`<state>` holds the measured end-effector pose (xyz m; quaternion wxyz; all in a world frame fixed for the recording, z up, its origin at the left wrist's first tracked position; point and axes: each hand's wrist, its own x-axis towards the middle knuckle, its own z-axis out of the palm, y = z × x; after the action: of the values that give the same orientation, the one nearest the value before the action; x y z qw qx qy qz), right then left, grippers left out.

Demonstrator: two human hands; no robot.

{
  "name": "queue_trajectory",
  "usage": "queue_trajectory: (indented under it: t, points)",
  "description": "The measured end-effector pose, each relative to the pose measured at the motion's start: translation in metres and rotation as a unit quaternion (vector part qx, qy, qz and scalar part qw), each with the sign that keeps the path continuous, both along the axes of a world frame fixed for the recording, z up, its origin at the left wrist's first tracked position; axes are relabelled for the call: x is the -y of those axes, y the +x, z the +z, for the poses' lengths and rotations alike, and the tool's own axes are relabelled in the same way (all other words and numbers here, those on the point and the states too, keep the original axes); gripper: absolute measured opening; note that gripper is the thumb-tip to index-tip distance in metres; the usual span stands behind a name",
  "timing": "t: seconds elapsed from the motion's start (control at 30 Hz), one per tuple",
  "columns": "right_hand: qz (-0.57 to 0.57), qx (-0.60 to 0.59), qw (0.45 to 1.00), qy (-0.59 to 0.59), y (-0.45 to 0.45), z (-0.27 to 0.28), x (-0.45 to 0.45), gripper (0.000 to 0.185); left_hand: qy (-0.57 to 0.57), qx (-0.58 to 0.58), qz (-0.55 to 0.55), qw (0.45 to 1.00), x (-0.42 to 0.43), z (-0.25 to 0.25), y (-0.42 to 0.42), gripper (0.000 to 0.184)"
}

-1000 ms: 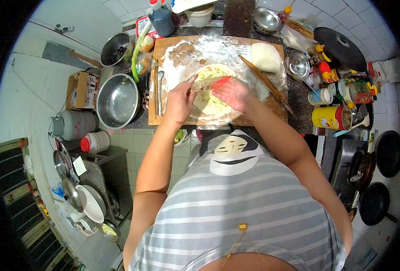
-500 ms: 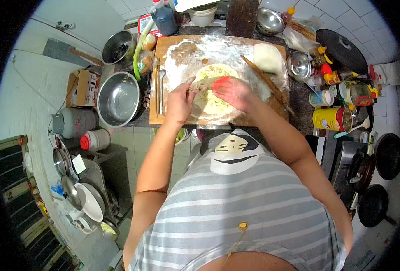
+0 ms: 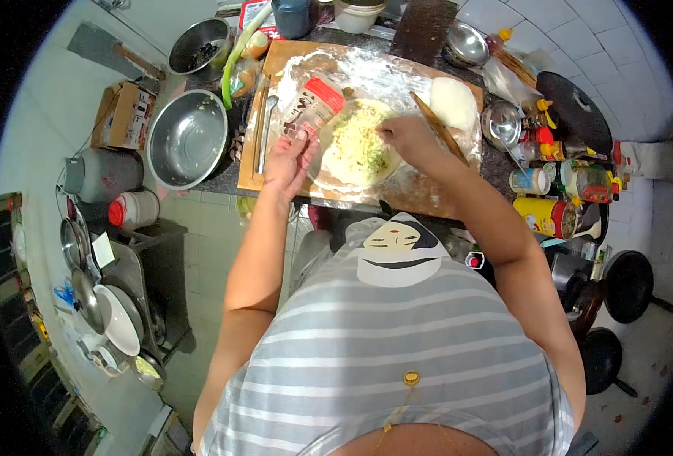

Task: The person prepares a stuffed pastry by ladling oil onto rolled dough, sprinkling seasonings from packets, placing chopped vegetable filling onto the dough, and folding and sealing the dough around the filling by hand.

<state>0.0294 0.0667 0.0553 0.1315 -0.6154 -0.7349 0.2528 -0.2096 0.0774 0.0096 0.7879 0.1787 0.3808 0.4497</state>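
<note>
My left hand point(image 3: 289, 159) pinches the lower end of a clear packet with red print point(image 3: 315, 105), held over the left part of the floured wooden board point(image 3: 397, 199). Beside it lies a round sheet of dough point(image 3: 338, 176) topped with a pale yellow and green crumbly filling point(image 3: 361, 144). My right hand point(image 3: 412, 141) is over the filling's right edge with its fingers curled together; what they hold is too small to make out. A wooden rolling pin point(image 3: 439, 129) lies behind my right hand, next to a white lump of dough point(image 3: 453, 103).
Left of the board stands a large steel bowl point(image 3: 188, 140), with chopsticks point(image 3: 257, 131) and a spoon point(image 3: 266, 135) on the board's left edge. A small steel bowl point(image 3: 501, 125), jars and a yellow can point(image 3: 538, 216) stand at the right. A green onion point(image 3: 238, 64) lies at the back left.
My right hand has come away from the packet and closed over the filling. My left hand has moved left with the packet, uncovering more filling. The view has shifted.
</note>
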Motion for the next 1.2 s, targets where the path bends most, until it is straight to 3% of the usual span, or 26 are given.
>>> queue_trajectory:
  t: [0.03,0.33,0.43,0.53,0.63,0.73,0.83,0.93,1.03,1.13,1.2]
  points:
    - [0.014,0.047,0.999,0.019,-0.001,-0.002,-0.003,0.018,0.005,0.006,0.015,1.0,0.001,0.004,-0.001,0.011]
    - [0.094,0.06,0.993,-0.028,0.001,0.024,-0.011,0.018,0.012,0.01,0.034,0.999,0.006,-0.018,-0.025,0.016]
    - [0.09,0.09,0.989,-0.079,-0.008,0.023,-0.016,0.018,0.009,0.046,0.059,0.997,0.008,-0.015,-0.023,0.016]
    - [0.099,0.036,0.993,-0.056,-0.018,0.019,-0.02,0.019,0.006,0.061,0.069,0.996,0.007,-0.014,-0.023,0.016]
    - [0.031,0.015,0.997,-0.072,-0.022,0.004,-0.034,0.021,0.004,0.06,0.067,0.996,0.006,-0.013,-0.023,0.016]
    - [0.085,0.076,0.993,-0.024,-0.021,0.004,-0.045,0.02,0.005,0.058,0.065,0.996,0.004,-0.013,-0.023,0.017]
    - [0.089,0.038,0.994,0.042,-0.019,0.017,-0.039,0.02,0.005,0.067,0.069,0.995,0.004,-0.011,-0.022,0.018]
    - [0.032,0.105,0.993,-0.045,-0.03,0.046,-0.03,0.022,0.005,0.078,0.07,0.994,0.005,-0.013,-0.022,0.019]
    - [0.058,0.034,0.997,0.037,-0.025,0.037,-0.008,0.021,0.004,0.083,0.07,0.994,0.006,-0.015,-0.023,0.02]
    - [0.039,0.004,0.999,-0.001,-0.029,0.019,0.001,0.021,-0.011,0.091,0.064,0.994,0.005,-0.021,-0.023,0.02]
    - [0.012,0.047,0.999,0.001,-0.026,-0.002,0.009,0.022,-0.023,0.085,0.062,0.994,0.009,-0.022,-0.021,0.02]
